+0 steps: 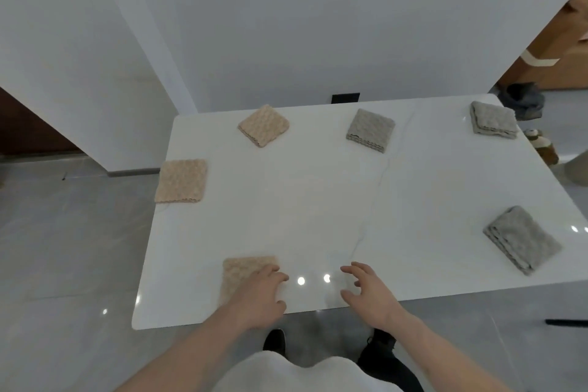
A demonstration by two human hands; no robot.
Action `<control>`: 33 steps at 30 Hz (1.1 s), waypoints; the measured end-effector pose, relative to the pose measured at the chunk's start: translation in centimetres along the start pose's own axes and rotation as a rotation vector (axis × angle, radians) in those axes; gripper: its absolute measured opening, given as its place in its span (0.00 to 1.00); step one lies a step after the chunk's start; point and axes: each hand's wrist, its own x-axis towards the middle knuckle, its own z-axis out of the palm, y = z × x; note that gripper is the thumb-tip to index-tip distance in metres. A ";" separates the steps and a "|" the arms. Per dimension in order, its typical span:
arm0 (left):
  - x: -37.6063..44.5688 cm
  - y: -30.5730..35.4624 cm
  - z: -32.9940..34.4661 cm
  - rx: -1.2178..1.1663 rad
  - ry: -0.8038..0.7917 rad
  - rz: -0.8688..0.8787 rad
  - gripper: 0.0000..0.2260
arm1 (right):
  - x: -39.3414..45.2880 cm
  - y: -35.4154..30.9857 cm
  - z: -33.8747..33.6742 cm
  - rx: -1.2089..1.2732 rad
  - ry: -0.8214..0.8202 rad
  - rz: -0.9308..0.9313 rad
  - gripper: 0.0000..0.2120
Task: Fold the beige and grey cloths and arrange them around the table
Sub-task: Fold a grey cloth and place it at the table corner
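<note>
Six folded cloths ring a white table (pixel 318 200): beige cloths (pixel 182 181) along the left edge, grey cloths (pixel 371 130) toward the far and right edges. Left hand (pixel 257 296) rests on the near-edge beige cloth (pixel 245 270), fingers loosely spread; right hand (pixel 369 291) hovers over bare tabletop, fingers apart.

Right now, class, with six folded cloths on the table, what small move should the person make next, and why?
Probably lift the left hand off the near beige cloth. Three beige and three grey cloths already lie folded around the white table, and the right hand hovers open, holding nothing.
</note>
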 end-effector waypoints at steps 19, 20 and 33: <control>9.8 30.5 6.6 -0.206 0.025 -0.019 0.27 | -0.3 22.1 -24.6 -0.172 0.060 -0.061 0.24; 10.1 31.0 6.7 -0.193 0.013 -0.012 0.27 | -0.3 22.8 -25.2 -0.172 0.072 -0.052 0.24; 15.7 37.5 8.1 -0.230 -0.058 0.023 0.28 | -0.3 29.5 -31.4 -0.214 0.162 0.039 0.27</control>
